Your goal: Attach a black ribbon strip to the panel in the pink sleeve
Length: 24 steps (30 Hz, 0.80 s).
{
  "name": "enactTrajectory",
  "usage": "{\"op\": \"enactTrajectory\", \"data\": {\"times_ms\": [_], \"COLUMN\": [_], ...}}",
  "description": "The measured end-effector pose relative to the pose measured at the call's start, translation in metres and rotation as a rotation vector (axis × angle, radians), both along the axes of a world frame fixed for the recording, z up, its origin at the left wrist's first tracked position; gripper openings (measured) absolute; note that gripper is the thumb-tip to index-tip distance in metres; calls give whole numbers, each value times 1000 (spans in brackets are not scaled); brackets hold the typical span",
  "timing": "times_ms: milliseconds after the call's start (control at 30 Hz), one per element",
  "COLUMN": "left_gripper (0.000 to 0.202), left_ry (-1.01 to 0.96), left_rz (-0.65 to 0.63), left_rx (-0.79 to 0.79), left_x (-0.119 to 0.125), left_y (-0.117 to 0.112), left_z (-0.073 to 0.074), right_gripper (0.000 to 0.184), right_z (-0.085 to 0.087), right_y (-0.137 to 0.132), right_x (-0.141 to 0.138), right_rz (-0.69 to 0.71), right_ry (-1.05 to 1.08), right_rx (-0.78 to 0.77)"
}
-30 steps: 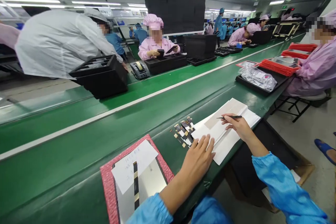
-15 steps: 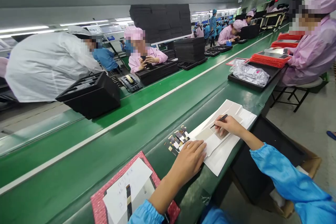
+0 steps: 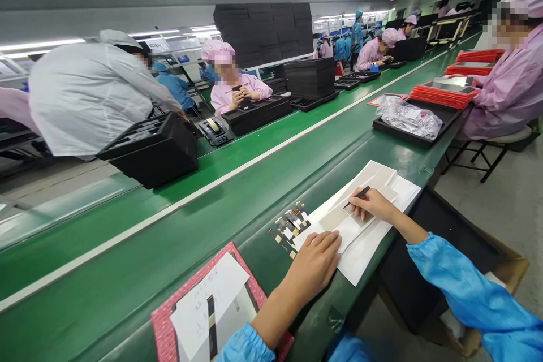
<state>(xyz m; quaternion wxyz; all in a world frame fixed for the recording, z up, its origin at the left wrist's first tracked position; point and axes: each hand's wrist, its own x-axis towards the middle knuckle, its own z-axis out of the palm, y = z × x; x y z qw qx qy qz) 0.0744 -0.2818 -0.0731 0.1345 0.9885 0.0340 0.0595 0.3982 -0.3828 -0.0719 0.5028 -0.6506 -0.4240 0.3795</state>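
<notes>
My right hand [image 3: 373, 205] is closed on thin black tweezers [image 3: 357, 196], whose tip touches a beige strip [image 3: 339, 216] on white sheets [image 3: 388, 226] at the bench edge. My left hand [image 3: 316, 263] lies flat, fingers together, on the near corner of those sheets. Just left of it sits a small heap of black and gold flex parts [image 3: 289, 225]. A pink bubble-wrap mat [image 3: 163, 322] near my left forearm carries a white paper note and a panel with a black strip.
A green conveyor belt [image 3: 169, 203] with a white line runs diagonally. Black trays [image 3: 150, 147] and a tape dispenser [image 3: 214, 130] stand on its far side, where people in white and pink coats work. A black tray with a plastic bag [image 3: 409, 119] and red stacks lies farther right beside a seated person.
My right hand swung the tweezers from lying level over the sheets down to the beige strip. My left hand stayed on the sheets' corner. The view shifted slightly.
</notes>
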Motion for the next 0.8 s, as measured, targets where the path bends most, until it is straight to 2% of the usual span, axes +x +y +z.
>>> {"op": "enactTrajectory", "data": {"times_ms": [200, 367, 467, 633, 800], "left_gripper": [74, 87, 90, 81, 70], "left_ry": [-72, -3, 27, 26, -6], "left_rz": [10, 1, 26, 80, 124], "left_rx": [52, 94, -27, -311, -394], "left_x": [0, 0, 2, 2, 12], "left_y": [-1, 0, 0, -2, 3], "left_z": [-18, -15, -8, -2, 14], "right_gripper": [58, 69, 67, 53, 46], "right_z": [10, 5, 2, 5, 6], "right_y": [0, 4, 1, -7, -10], "right_x": [11, 18, 14, 0, -6], "right_rz": [108, 119, 126, 111, 91], "right_ry": [42, -91, -63, 24, -9], "right_rx": [-75, -180, -153, 50, 103]}}
